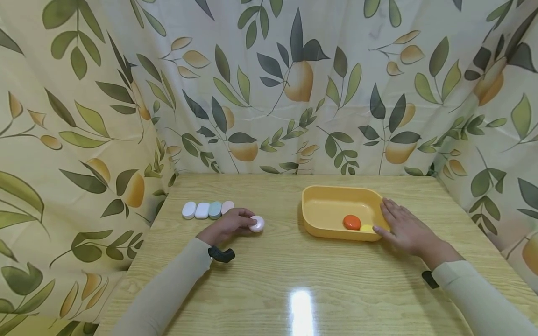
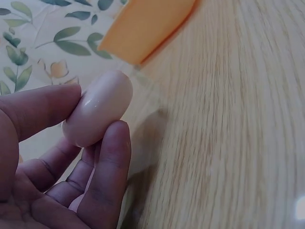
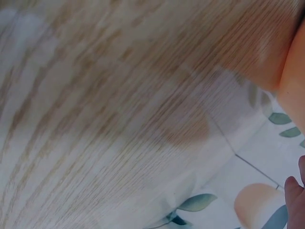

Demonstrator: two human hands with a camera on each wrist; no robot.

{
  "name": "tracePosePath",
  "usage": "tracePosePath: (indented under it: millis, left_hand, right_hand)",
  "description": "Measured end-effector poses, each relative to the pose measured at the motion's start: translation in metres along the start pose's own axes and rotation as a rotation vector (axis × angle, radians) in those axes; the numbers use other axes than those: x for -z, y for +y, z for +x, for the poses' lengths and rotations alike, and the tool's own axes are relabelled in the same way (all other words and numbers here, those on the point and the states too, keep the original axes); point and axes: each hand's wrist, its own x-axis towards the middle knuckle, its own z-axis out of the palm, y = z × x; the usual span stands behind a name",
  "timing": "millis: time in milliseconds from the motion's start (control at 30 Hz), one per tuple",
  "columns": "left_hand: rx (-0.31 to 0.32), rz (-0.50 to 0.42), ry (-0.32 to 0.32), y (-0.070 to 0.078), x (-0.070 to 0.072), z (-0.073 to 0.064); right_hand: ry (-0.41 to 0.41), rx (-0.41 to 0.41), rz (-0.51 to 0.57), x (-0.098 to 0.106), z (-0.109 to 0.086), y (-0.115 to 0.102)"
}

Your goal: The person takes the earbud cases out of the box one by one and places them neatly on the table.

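In the head view, my left hand [image 1: 230,224] pinches a pale pink soap bar [image 1: 257,224] between thumb and fingers. The left wrist view shows this soap bar [image 2: 100,109] as smooth, rounded and glossy, held above the table. My right hand [image 1: 409,228] rests with extended fingers against the right end of a yellow tray [image 1: 308,227]. An orange soap bar [image 1: 351,222] lies inside the tray, beside a yellow soap bar [image 1: 367,228] partly hidden by the front wall. Only fingertips [image 3: 294,191] of my right hand show in the right wrist view.
Left of my left hand stands a row of soap bars: a white oval one [image 1: 189,210], a white squarish one [image 1: 202,210], a green one [image 1: 215,210] and a pink one [image 1: 227,206]. Leaf-and-fruit patterned curtains [image 1: 269,93] border the wooden table [image 1: 269,289] at the back and sides.
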Motion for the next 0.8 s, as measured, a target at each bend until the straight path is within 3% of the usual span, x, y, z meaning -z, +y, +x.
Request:
tracePosePath:
  millis: [533, 800]
  left_hand:
    - [-0.024, 0.026, 0.016, -0.012, 0.037, -0.023]
    - [-0.005, 0.023, 0.065, -0.013, 0.046, -0.031]
  right_hand:
    - [-0.008, -0.011, 0.010, 0.002, -0.001, -0.002]
    - [-0.009, -0.015, 0.017, 0.004, 0.000, -0.004]
